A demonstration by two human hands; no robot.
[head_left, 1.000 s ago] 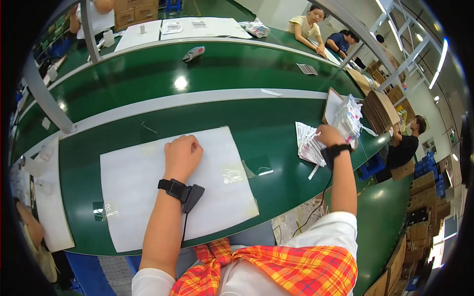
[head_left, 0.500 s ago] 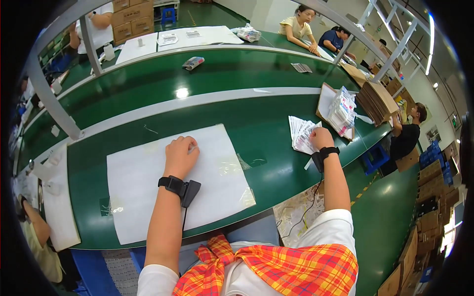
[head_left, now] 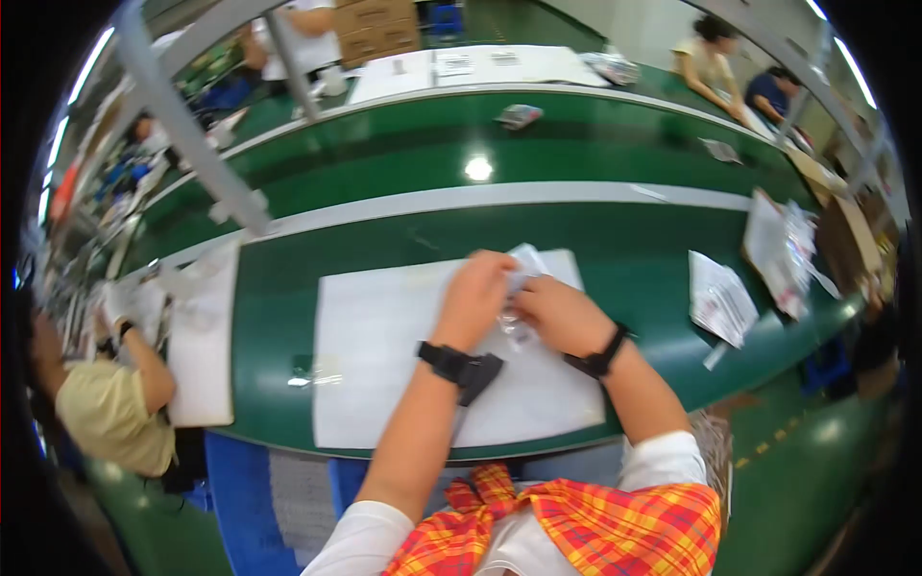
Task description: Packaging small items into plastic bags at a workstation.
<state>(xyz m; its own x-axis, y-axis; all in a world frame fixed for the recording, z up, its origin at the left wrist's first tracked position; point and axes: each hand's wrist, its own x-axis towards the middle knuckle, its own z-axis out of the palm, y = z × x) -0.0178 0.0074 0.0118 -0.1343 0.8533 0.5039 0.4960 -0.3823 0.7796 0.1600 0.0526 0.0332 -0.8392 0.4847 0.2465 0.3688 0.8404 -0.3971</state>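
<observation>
Both my hands meet above the white sheet [head_left: 370, 374] on the green worktop. Between them is a small clear plastic bag [head_left: 516, 331] with something whitish at its upper end; blur and my fingers hide what it holds. My left hand [head_left: 471, 302] is closed on the bag from the left. From the right, my right hand [head_left: 569, 315] pinches it with curled fingers. Off to the right lies a fanned stack of flat printed packets [head_left: 722, 300], apart from both hands.
Behind that stack, a pile of clear-wrapped packets [head_left: 793, 264] sits on an open cardboard piece [head_left: 765, 230]. A pale rail [head_left: 384, 209] runs behind the worktop, with a grey post [head_left: 197, 134] at left. Beside me at left, a person [head_left: 110, 413] works at another white board [head_left: 206, 355].
My right hand has left the packet stack and come over the white sheet, where both hands now hold a small plastic bag. The view has swung left.
</observation>
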